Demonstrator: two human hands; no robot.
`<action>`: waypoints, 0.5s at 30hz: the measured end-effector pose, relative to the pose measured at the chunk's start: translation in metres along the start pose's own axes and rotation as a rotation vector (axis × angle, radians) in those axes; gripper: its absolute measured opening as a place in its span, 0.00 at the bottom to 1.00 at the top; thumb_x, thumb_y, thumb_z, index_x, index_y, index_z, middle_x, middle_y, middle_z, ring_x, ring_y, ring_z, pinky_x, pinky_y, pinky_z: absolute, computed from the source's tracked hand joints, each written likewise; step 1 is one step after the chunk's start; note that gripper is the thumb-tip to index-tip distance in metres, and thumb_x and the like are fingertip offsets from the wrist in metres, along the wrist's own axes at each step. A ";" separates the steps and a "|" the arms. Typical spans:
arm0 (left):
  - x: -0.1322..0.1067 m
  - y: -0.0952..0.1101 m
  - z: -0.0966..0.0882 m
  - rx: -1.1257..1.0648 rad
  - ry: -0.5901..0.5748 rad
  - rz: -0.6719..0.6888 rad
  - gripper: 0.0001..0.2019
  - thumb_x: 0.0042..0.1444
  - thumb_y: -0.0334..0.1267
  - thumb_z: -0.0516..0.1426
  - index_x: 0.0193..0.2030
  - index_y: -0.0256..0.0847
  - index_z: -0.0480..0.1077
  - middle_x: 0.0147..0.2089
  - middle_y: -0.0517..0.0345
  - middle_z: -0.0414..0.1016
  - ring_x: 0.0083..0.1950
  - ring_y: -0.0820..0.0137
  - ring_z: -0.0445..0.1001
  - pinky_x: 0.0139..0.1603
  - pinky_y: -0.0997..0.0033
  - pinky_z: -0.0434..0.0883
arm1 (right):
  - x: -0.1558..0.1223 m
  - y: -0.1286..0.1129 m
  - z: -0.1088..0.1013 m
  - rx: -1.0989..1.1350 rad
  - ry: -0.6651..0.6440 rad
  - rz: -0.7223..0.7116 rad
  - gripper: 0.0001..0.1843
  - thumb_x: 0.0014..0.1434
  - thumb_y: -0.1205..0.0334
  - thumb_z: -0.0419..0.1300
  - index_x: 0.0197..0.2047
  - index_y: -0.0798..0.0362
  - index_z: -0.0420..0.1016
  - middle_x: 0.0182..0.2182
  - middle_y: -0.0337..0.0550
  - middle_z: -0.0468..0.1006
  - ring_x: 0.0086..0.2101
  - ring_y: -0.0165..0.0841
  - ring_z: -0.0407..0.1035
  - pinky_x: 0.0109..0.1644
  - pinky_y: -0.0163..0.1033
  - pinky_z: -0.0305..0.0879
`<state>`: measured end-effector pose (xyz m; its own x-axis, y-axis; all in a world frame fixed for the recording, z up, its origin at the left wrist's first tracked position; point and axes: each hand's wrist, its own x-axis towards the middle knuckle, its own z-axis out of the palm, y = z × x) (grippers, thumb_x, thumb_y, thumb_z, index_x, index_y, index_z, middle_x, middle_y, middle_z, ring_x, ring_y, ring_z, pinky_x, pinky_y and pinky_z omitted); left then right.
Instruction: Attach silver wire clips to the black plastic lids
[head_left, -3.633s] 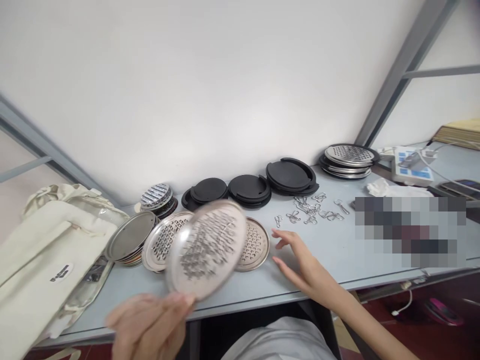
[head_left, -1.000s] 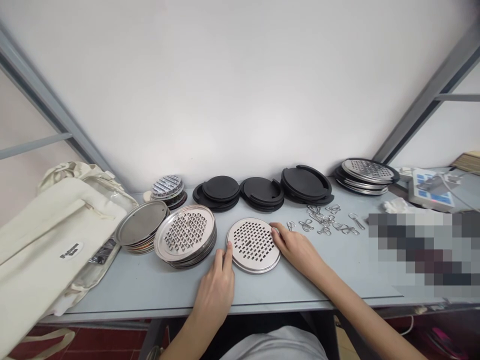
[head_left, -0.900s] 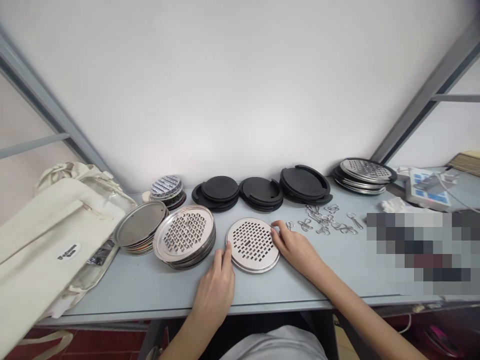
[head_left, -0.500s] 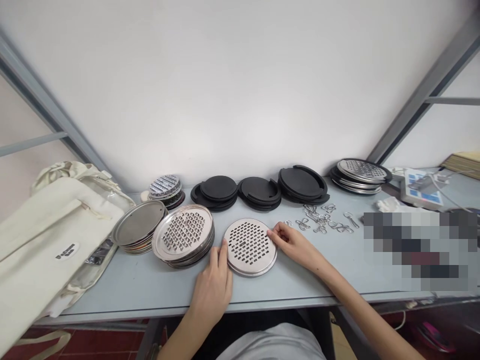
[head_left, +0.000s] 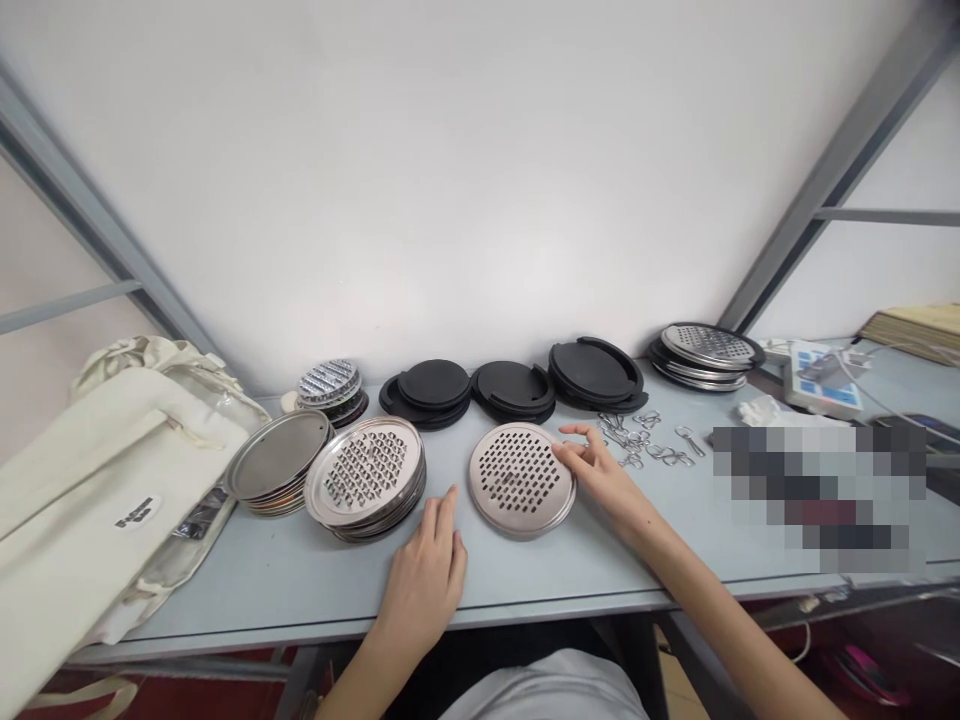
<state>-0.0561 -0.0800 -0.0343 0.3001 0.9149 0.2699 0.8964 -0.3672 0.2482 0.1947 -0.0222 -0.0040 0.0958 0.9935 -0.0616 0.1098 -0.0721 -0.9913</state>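
A round metal grater plate with rows of slots is in front of me. My right hand grips its upper right edge, the thumb over the rim and one finger stretched out beyond it. I cannot tell whether the plate is raised off the table. My left hand is left of the plate, apart from it, fingers outstretched and nothing in them. Close to that hand stands a stack of round grater plates, the top one with raised teeth. Further left is a stack of plain grey metal discs.
Black round holders stand in several piles along the wall. Metal clips lie loose to the right. More grater plates sit in a black holder at back right. A cream bag covers the left end; a white-blue device is far right.
The slotted grater plate has moved right and slightly away from me with my right hand. My left hand has come off its edge. The view has shifted a little.
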 end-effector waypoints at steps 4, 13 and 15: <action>0.001 0.005 -0.004 -0.031 0.000 0.018 0.22 0.64 0.32 0.43 0.65 0.40 0.50 0.55 0.47 0.66 0.45 0.65 0.76 0.35 0.70 0.73 | 0.005 0.004 -0.016 0.160 0.129 0.077 0.25 0.53 0.46 0.62 0.51 0.45 0.63 0.32 0.36 0.76 0.35 0.36 0.71 0.37 0.38 0.65; 0.063 0.053 -0.036 0.018 -0.092 0.262 0.14 0.63 0.31 0.44 0.54 0.41 0.60 0.49 0.52 0.70 0.42 0.65 0.75 0.36 0.69 0.71 | 0.000 0.008 -0.079 0.541 0.345 -0.019 0.21 0.44 0.52 0.69 0.41 0.50 0.73 0.38 0.39 0.78 0.40 0.36 0.72 0.35 0.34 0.69; 0.089 0.064 -0.038 -0.003 -0.077 0.244 0.12 0.63 0.31 0.45 0.52 0.41 0.62 0.46 0.53 0.71 0.40 0.66 0.75 0.37 0.69 0.70 | -0.006 0.016 -0.089 0.561 0.400 -0.032 0.22 0.42 0.54 0.70 0.41 0.49 0.73 0.38 0.38 0.78 0.38 0.34 0.72 0.33 0.32 0.68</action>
<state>0.0160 -0.0284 0.0408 0.5317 0.8090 0.2507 0.7933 -0.5793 0.1872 0.2835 -0.0370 -0.0095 0.4706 0.8777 -0.0910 -0.3996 0.1200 -0.9088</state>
